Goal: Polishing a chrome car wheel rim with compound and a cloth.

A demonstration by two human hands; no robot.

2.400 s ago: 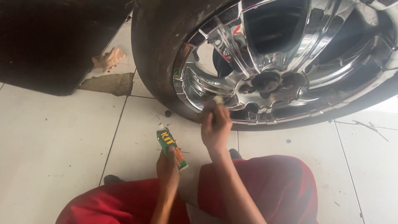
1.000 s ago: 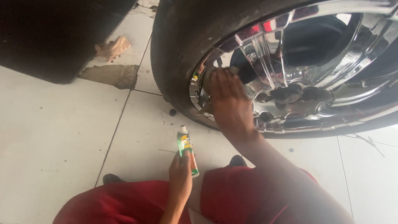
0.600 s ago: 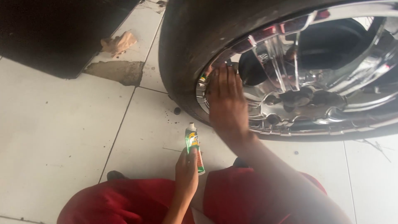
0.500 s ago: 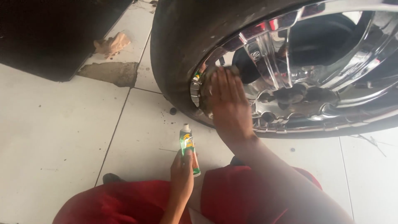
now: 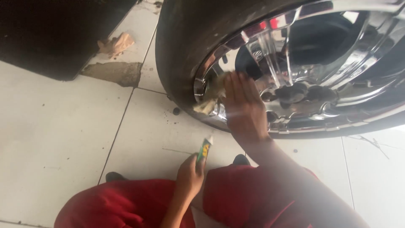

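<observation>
Change: since the earlier frames the right hand (image 5: 242, 105) has slid from the hub toward the left edge of the rim (image 5: 303, 76), and a rag (image 5: 211, 95) now shows beside its fingers; the left hand (image 5: 190, 175) has kept its tube (image 5: 204, 148) low over the floor.
Right hand: flat and spread, fingers together, pressing the pale, crumpled rag against the chrome where rim meets tyre (image 5: 181, 50) — held open rather than clenched, it seems, so the palm can push the cloth over the curve of the metal. Motion blur softens it.
Rag: bunched between the fingertips and the rim's inner lip, one corner hanging down toward the floor.
Left hand: closed around the lower part of a small green and yellow tube, nozzle end pointing up toward the wheel — kept near the knees, close by but clear of the rubbing arm.
Wheel: large, bright chrome spokes and a dark hub with lug nuts; the tyre rests on the floor and fills the upper right.
Person: crouched, knees in red trousers (image 5: 139, 207) at the bottom edge, dark shoe tips just ahead of them.
Floor: white tiles (image 5: 59, 135), a few dark specks near the tyre.
Elsewhere: a dark mat at upper left, with a crumpled tan scrap (image 5: 114, 43) beside it, well apart from the hands.
</observation>
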